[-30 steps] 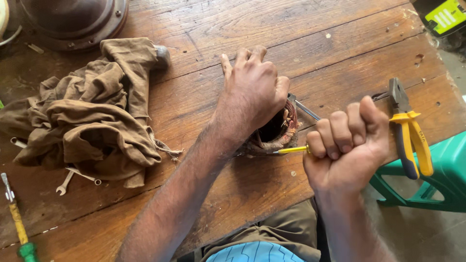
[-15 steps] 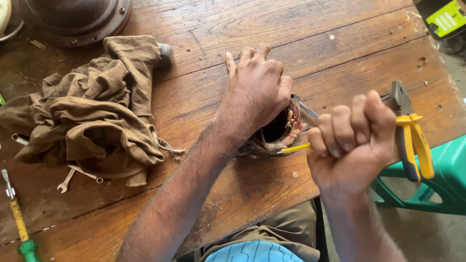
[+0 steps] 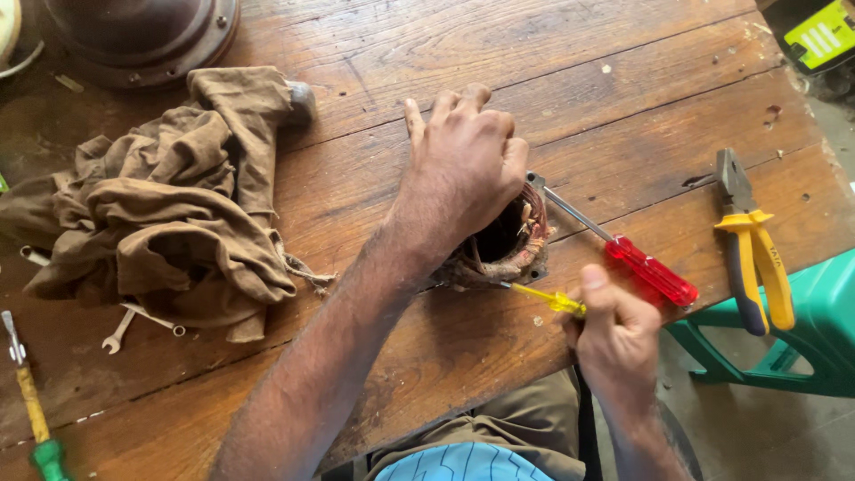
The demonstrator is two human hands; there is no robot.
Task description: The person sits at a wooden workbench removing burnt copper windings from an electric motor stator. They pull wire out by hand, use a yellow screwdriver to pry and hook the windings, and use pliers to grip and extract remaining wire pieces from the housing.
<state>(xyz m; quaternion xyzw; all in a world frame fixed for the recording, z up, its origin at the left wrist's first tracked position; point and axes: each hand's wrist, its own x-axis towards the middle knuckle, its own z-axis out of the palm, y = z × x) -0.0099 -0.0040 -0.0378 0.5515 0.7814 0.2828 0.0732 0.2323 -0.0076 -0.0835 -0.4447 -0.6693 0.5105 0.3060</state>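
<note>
Bare forearms, no sleeves; olive-brown trousers [image 3: 499, 441]; light-blue striped cloth [image 3: 463, 463] at bottom edge.

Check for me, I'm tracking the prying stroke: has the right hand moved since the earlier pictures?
Yes. The right hand has dropped toward the wooden table's near edge, uncovering the red-handled screwdriver.
</note>
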